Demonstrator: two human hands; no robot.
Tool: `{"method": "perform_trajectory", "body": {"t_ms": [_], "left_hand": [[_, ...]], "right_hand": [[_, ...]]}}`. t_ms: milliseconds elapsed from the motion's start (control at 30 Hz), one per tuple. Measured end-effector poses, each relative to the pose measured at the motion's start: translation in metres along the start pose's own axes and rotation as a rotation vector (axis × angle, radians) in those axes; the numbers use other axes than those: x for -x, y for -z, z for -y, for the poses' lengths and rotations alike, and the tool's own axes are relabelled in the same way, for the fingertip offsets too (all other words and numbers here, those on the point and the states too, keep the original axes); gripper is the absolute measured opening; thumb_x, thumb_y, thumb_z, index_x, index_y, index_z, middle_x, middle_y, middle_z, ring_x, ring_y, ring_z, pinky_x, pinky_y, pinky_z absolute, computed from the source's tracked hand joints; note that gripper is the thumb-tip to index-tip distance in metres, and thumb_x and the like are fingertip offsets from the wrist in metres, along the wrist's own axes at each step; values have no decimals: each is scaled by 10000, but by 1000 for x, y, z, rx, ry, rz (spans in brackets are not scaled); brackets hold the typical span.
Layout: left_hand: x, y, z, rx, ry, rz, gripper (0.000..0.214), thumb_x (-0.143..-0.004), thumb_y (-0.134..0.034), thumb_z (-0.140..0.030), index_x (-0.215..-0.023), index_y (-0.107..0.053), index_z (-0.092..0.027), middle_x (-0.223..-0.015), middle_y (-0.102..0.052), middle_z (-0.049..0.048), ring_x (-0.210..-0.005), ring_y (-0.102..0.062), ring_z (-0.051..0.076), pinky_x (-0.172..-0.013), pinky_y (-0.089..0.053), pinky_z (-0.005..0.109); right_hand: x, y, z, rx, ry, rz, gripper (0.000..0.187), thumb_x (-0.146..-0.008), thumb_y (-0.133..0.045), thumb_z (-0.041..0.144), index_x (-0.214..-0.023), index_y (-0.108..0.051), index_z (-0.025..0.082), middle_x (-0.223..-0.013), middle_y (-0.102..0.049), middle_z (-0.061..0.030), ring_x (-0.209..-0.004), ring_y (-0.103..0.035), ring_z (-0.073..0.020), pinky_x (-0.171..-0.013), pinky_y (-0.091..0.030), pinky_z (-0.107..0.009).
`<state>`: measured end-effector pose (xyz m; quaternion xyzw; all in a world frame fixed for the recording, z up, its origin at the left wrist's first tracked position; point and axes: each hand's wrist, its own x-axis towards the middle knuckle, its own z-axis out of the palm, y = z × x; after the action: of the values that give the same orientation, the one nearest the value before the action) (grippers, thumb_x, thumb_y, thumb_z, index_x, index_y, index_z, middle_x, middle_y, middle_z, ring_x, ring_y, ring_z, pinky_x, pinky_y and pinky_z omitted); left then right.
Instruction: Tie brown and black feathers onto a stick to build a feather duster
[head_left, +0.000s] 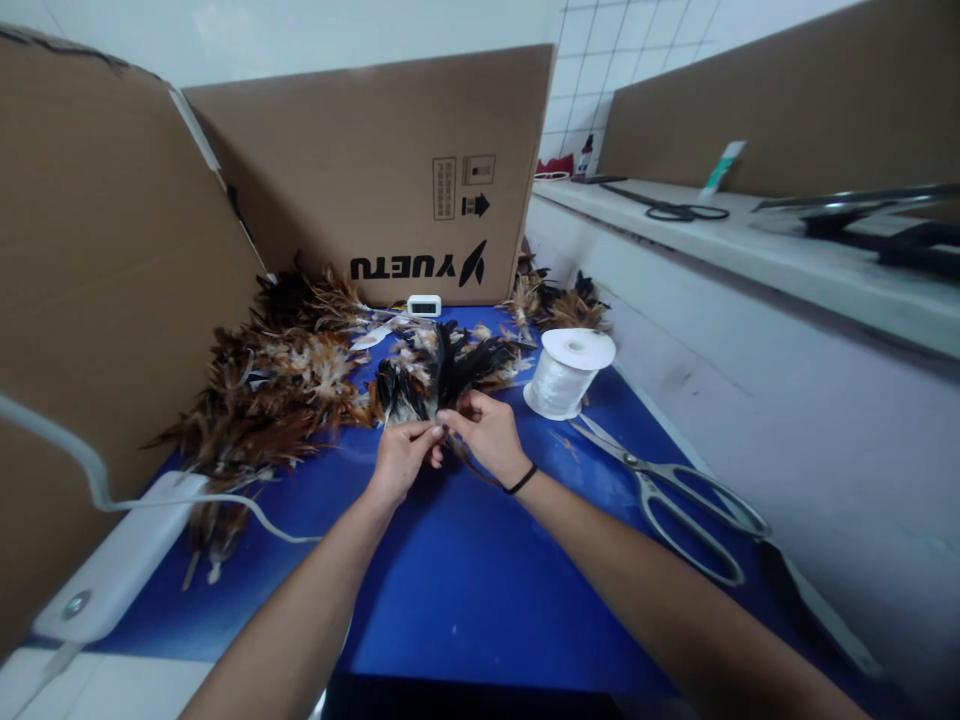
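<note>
Both hands meet over the blue table, pinching the base of a bunch of dark feathers [450,372]. My left hand [405,458] is closed, thumb and fingertips together at the stem ends. Close against it, my right hand [486,430] grips the same spot from the other side, also closed; a black band circles that wrist. The feathers fan out upward and away from the fingers. What lies right between the fingertips is too small to make out. A white spool of ribbon [564,375] stands just right of my right hand.
Brown feather heaps [285,385] line the left, with another pile [562,300] at the back right. Large scissors [675,490] and a black-handled tool [810,600] lie to the right. Cardboard [375,170] walls the back. A white power strip [120,560] and cable sit left.
</note>
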<state>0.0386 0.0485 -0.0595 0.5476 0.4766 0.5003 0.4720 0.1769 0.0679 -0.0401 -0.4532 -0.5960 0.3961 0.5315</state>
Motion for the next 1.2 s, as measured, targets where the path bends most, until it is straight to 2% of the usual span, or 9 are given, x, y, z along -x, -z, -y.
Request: {"method": "perform_trajectory", "body": {"t_ms": [300, 500, 633, 800, 933, 1000, 1133, 1200], "left_hand": [[-1, 0, 1, -91, -23, -9, 252, -765, -606, -370, -683, -675, -142, -464, -529, -32, -399, -475, 87, -429, -398, 211], [0, 0, 1, -225, -101, -63, 284, -780, -577, -373, -601, -636, -161, -441, -487, -36, -375, -423, 76, -400, -332, 200], [0, 0, -1, -280, -102, -92, 297, -790, -559, -369, -586, -626, -164, -408, -464, -40, -367, -402, 74, -401, -306, 201], [0, 0, -2, -219, -41, -102, 296, -778, -563, -382, -591, -613, -157, -399, -454, -49, -340, -385, 69, -367, -295, 202], [-3, 3, -5, -73, -8, -130, 279, -739, -611, -386, -609, -613, -140, -413, -475, -41, -346, -399, 68, -356, -318, 202], [-5, 6, -7, 19, -5, -147, 269, -715, -639, -385, -646, -635, -125, -432, -492, -35, -366, -414, 67, -365, -333, 200], [-8, 10, -8, 128, -12, -162, 255, -691, -665, -363, -680, -651, -109, -452, -513, -29, -389, -429, 62, -385, -345, 194], [-9, 11, -8, 156, -9, -158, 247, -689, -667, -353, -675, -648, -107, -455, -522, -27, -386, -433, 60, -394, -349, 197]], "right_hand": [[1, -2, 0, -3, -8, -20, 211, -668, -682, 326, -616, -542, 177, -522, -559, 31, -491, -522, -114, -488, -407, -232], [1, -3, -1, -48, -13, -34, 220, -670, -680, 337, -614, -529, 187, -520, -575, 26, -496, -556, -127, -497, -429, -240], [2, -4, 1, -78, -1, -26, 243, -663, -692, 356, -613, -524, 188, -527, -575, 26, -494, -556, -124, -499, -432, -239], [1, -3, 5, -66, -2, 6, 242, -671, -690, 358, -619, -537, 178, -537, -575, 25, -481, -531, -110, -488, -419, -232], [-8, 9, 5, -7, 61, 41, 191, -702, -661, 346, -718, -614, 162, -604, -610, 11, -524, -533, -103, -522, -428, -230], [-13, 19, 5, 114, 80, 96, 171, -711, -648, 333, -729, -640, 163, -616, -623, 6, -539, -534, -103, -534, -421, -229], [-12, 32, 5, 534, 70, 383, 140, -660, -695, 316, -591, -660, 200, -541, -617, 16, -512, -525, -109, -503, -356, -223], [-6, 33, 6, 645, 50, 475, 169, -603, -741, 295, -507, -629, 214, -461, -573, 29, -451, -486, -104, -465, -307, -224]]}}
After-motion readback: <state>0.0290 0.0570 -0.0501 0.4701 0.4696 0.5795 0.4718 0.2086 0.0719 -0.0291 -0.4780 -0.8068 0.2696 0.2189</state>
